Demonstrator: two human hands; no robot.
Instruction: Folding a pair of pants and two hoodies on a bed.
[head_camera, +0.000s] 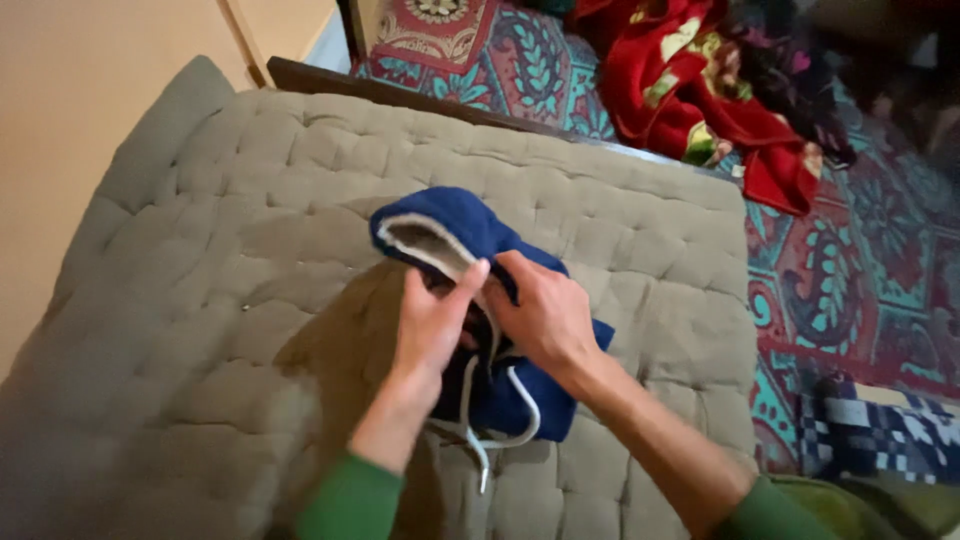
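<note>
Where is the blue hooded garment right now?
The blue hooded garment lies mid-frame on the grey tufted cushion, under the left hand and right hand, left of the patterned rug.

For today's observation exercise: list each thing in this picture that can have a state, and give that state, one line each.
blue hooded garment: bunched up on the cushion, gripped by both hands
white drawstring: loose, trailing off the garment
left hand: closed on the hood's edge
right hand: pressed on the garment, fingers curled into the fabric
grey tufted cushion: laid flat, garment on top
red blanket: crumpled on the patterned rug
</note>
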